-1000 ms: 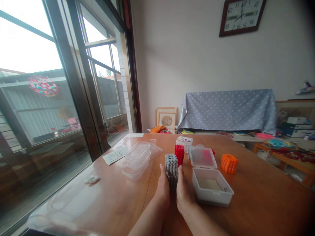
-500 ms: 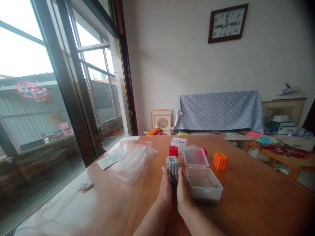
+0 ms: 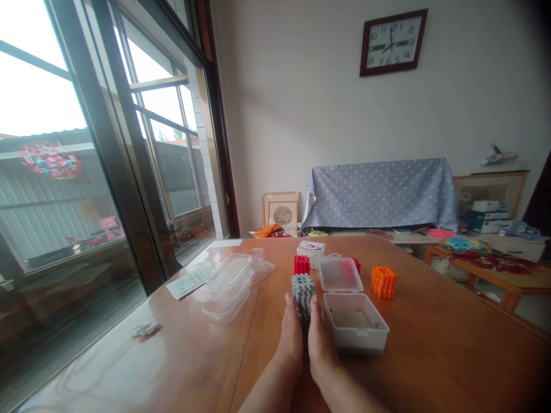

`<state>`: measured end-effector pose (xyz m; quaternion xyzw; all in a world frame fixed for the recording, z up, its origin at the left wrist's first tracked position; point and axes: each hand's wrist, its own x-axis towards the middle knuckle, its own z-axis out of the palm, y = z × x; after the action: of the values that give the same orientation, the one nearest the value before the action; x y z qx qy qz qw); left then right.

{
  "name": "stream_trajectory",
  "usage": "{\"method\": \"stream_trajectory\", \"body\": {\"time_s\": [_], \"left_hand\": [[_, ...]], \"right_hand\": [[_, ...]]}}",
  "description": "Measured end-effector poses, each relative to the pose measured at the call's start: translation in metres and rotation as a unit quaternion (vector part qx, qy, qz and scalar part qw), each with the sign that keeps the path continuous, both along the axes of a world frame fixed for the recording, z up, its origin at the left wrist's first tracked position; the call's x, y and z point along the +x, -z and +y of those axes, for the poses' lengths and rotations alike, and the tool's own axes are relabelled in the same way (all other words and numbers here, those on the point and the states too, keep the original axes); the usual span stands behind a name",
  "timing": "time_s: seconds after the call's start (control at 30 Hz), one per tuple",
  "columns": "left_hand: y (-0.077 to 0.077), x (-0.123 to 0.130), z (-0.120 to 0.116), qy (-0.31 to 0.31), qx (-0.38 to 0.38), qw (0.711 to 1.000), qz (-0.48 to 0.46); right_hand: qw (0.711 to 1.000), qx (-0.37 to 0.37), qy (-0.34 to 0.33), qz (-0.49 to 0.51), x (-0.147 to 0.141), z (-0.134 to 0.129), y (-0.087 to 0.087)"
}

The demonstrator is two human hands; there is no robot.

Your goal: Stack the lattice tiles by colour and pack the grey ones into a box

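Between my two hands stands a grey lattice block point(image 3: 303, 289), seemingly built of interlocking plastic pieces. My left hand point(image 3: 291, 334) lies along its left side, fingers straight and together. Against the right side rests my right hand point(image 3: 319, 335), so the block is gripped between both palms; its lower part is hidden. Just behind it sits a red lattice block point(image 3: 302, 264). To the right of my right hand, a clear plastic box point(image 3: 361, 338) has its lid point(image 3: 341, 274) tipped back, with a flat pale piece visible inside. An orange lattice block point(image 3: 383, 282) stands farther right.
Clear plastic lids or trays point(image 3: 228, 281) lie stacked at left, beside a printed sheet point(image 3: 189, 282). A small greyish pile point(image 3: 146, 328) is near the left edge of the wooden table point(image 3: 206, 367). Another small box point(image 3: 310, 248) stands at the back.
The view has shifted slightly. My hands still press the grey block from both sides, with hardly any movement against the table.
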<state>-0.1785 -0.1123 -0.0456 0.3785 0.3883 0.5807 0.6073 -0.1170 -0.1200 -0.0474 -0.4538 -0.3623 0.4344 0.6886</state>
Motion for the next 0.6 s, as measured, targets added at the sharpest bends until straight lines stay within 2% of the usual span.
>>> {"method": "stream_trajectory", "body": {"time_s": [0.23,0.43,0.6], "left_hand": [[-0.003,-0.001,-0.004,-0.01,0.019,1.0,0.007],[-0.009,-0.004,-0.008,0.011,0.023,1.0,-0.006],[-0.018,-0.006,-0.013,0.029,0.062,0.997,-0.045]], "right_hand": [[1.0,0.005,0.002,-0.027,-0.001,-0.002,-0.003],[0.999,-0.003,-0.007,-0.039,-0.001,-0.007,-0.007],[0.999,0.006,-0.012,-0.039,0.0,-0.01,-0.005]]}}
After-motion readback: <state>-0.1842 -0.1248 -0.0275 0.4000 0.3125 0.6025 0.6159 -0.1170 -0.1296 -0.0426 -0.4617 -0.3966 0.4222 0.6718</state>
